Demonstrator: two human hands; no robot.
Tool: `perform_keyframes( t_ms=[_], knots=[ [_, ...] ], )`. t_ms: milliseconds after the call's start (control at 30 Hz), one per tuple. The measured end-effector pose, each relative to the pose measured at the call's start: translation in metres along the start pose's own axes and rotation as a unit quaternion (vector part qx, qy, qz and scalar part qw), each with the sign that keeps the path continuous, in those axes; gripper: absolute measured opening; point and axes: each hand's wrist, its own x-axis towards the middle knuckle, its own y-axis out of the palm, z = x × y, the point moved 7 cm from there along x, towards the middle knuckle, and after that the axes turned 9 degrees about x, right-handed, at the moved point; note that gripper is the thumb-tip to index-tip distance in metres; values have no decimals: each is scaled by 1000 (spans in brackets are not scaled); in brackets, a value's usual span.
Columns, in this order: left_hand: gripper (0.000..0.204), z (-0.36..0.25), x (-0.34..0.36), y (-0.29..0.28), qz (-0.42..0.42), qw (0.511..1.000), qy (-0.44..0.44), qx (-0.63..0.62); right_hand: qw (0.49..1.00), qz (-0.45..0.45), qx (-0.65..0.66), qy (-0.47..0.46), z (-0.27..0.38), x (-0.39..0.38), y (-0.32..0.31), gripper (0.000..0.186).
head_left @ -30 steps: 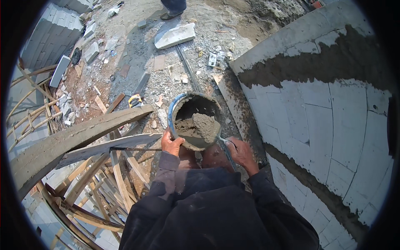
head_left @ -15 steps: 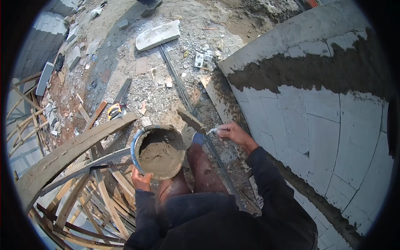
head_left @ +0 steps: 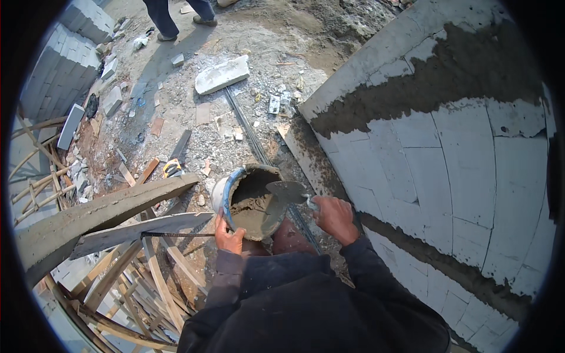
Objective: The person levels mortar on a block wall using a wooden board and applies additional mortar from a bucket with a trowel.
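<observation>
My left hand (head_left: 230, 235) grips the near left rim of a mortar-crusted bucket (head_left: 219, 194) with a blue band, which tilts to the right. Grey wet mortar (head_left: 259, 215) fills its lower part. In my right hand (head_left: 334, 219) is the handle of a pointing trowel, fingers closed around it. The trowel's blade (head_left: 286, 189) reaches over the right side of the bucket's mouth, above the mortar. To the right of my right hand rises a wall of pale blocks (head_left: 424, 170), with a broad band of dark wet mortar (head_left: 412, 82) smeared across it.
A concrete beam (head_left: 106, 217) and wooden poles (head_left: 159, 276) crowd the left. A handsaw (head_left: 173, 167) lies on the rubble beyond the bucket. Long thin rods (head_left: 250, 129) run under a pale slab (head_left: 222, 75). Another person's legs (head_left: 170, 15) stand at the far left.
The bucket has shifted right and tipped over further, my left hand still on its rim. The trowel blade has moved over the bucket's mouth. The other person's legs show more fully.
</observation>
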Motion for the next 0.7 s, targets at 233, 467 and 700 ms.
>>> perform_keyframes(
  t_ms=[233, 467, 700],
  knots=[
    [61, -55, -2, 39, 30, 998, 57, -10, 989, 66, 105, -77, 61, -9, 77, 33],
    [62, -2, 26, 10, -8, 998, 60, 15, 978, -67, 182, -76, 4, -7, 35, 33],
    [62, 69, -12, -13, -73, 947, -264, -169, 919, -62, 333, -203, 76, 53, 51, 34]
  ],
)
